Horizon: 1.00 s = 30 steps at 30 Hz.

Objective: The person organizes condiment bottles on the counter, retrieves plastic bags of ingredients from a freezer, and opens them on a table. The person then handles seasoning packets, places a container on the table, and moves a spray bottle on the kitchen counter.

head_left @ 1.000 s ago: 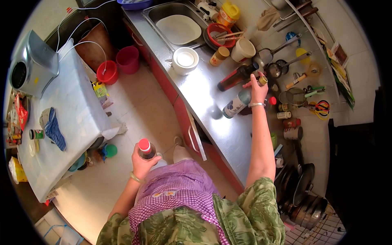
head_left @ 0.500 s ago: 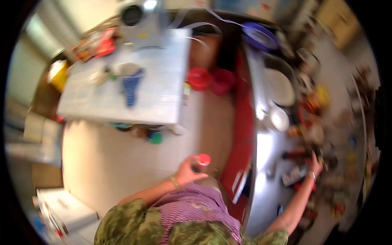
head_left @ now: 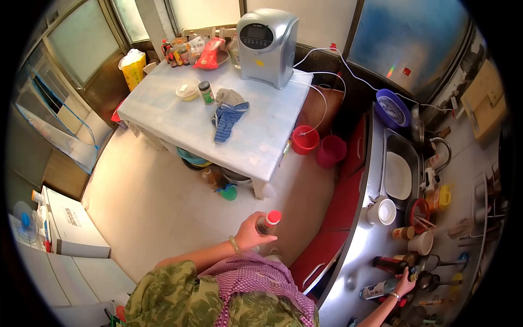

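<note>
Red tops the small bottle (head_left: pixel 268 223) that a person's left hand (head_left: pixel 251 233) grips, cap up, above the pale floor (head_left: pixel 163 196). From where I stand, the right hand (head_left: pixel 404 284) is stretched out to the near right, fingers closed about the neck of a labelled bottle (head_left: pixel 376 290) at the steel counter (head_left: pixel 342 279); I cannot tell whether its base touches the metal. Just beyond it is a dark bottle (head_left: pixel 389 265). Farther along the counter are a jar (head_left: pixel 403 233), a white tub (head_left: pixel 420 244) and a white pot (head_left: pixel 381 212), then the sink (head_left: pixel 400 144), holding a white dish (head_left: pixel 399 177).

To the left, a covered table (head_left: pixel 163 101) bears a striped cloth (head_left: pixel 231 121), a dark-lidded jar (head_left: pixel 206 94) and, at the far right, a silver machine (head_left: pixel 267 52). Between table and counter, a red bucket (head_left: pixel 305 141) and a pink bucket (head_left: pixel 330 153) stand side by side.
</note>
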Each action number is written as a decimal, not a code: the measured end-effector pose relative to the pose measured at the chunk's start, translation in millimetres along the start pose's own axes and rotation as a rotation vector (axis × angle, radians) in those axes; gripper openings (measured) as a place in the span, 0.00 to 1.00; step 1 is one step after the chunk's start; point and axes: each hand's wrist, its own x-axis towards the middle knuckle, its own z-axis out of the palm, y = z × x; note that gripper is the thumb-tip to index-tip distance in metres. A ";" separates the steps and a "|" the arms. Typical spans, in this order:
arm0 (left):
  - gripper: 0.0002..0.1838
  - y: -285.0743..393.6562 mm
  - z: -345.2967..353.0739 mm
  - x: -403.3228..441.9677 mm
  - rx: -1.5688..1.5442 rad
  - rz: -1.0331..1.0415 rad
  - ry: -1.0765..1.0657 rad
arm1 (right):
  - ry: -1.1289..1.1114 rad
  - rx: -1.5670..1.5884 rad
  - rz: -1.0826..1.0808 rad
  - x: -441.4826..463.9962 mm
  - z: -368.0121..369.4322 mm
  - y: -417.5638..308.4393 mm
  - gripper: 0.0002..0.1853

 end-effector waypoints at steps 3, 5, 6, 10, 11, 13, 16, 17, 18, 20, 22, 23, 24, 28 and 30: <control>0.36 3.1 -0.9 -8.0 -0.020 -0.037 0.068 | -0.118 0.035 -0.027 -6.1 2.7 -33.7 0.17; 0.36 8.6 -1.9 -12.6 -0.018 -0.069 0.089 | -0.198 0.052 -0.059 -14.1 5.4 -76.8 0.17; 0.36 10.4 -1.9 -14.4 -0.019 -0.084 0.100 | -0.236 0.053 -0.060 -18.1 7.5 -116.5 0.17; 0.34 4.5 -6.6 -17.0 -0.074 -0.076 0.133 | -0.462 0.283 0.102 -30.4 28.3 -204.0 0.16; 0.34 7.3 -11.2 -18.7 -0.099 -0.081 0.142 | -0.540 0.366 0.212 -39.3 36.5 -276.7 0.16; 0.33 7.2 -21.9 -22.7 -0.162 -0.104 0.181 | -0.604 0.390 0.206 -51.0 58.5 -303.4 0.16; 0.33 -4.4 -52.9 -35.2 -0.247 -0.149 0.270 | -0.747 0.449 0.215 -66.5 97.6 -350.7 0.16; 0.33 -11.5 -67.6 -39.4 -0.258 -0.150 0.300 | -0.799 0.459 0.178 -71.9 113.3 -365.1 0.16; 0.33 -20.2 -84.0 -44.1 -0.271 -0.151 0.329 | -0.814 0.433 0.149 -78.1 129.6 -380.0 0.16; 0.33 -48.4 -121.3 -57.6 -0.249 -0.168 0.367 | -0.827 0.372 -0.065 -90.6 169.6 -411.8 0.16; 0.34 -79.0 -162.5 -71.5 -0.224 -0.164 0.436 | -0.860 0.357 -0.118 -109.8 203.0 -460.5 0.17; 0.34 -91.0 -187.6 -80.5 -0.220 -0.194 0.483 | -0.875 0.351 -0.144 -119.6 219.3 -488.9 0.17; 0.35 -102.4 -211.4 -87.8 -0.218 -0.221 0.530 | -0.876 0.440 -0.060 -130.5 235.6 -517.2 0.17; 0.36 -150.9 -316.5 -117.8 -0.053 -0.271 0.697 | -0.884 0.626 -0.065 -154.5 309.9 -598.9 0.16; 0.36 -187.8 -363.0 -131.5 0.026 -0.278 0.784 | -0.887 0.674 -0.084 -162.7 343.5 -644.7 0.15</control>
